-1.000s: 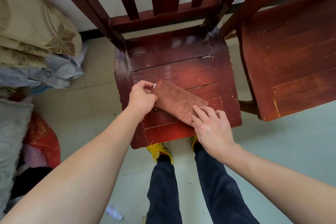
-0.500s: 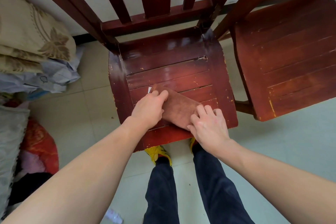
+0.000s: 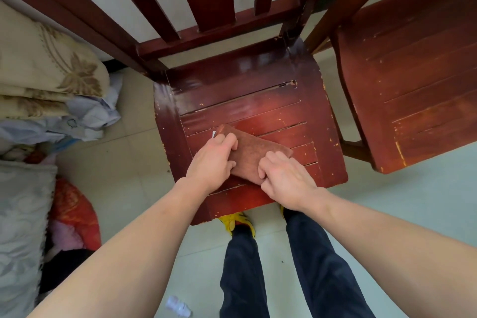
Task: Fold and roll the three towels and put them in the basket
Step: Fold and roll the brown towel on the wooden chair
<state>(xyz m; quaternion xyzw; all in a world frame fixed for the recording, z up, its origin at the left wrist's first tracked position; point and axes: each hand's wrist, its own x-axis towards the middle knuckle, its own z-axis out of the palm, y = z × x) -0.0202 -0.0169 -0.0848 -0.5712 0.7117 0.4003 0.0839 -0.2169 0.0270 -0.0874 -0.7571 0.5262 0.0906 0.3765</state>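
Note:
A brown towel [image 3: 254, 152], folded into a narrow strip, lies slantwise on the seat of a red wooden chair [image 3: 245, 100]. A small white tag shows at its far left corner. My left hand [image 3: 211, 160] holds the strip's left edge, fingers curled over it. My right hand [image 3: 284, 175] sits at the near end, its fingertips curled onto the towel's edge. No basket and no other towel is in view.
A second red wooden chair [image 3: 413, 85] stands close on the right. Folded bedding [image 3: 46, 72] and a red bag [image 3: 74, 214] are piled on the floor at the left. A small plastic bottle [image 3: 178, 310] lies by my feet.
My left hand slid from the towel's far left corner down along its edge toward me. My right hand's fingers went from flat on the towel to curled at its near end.

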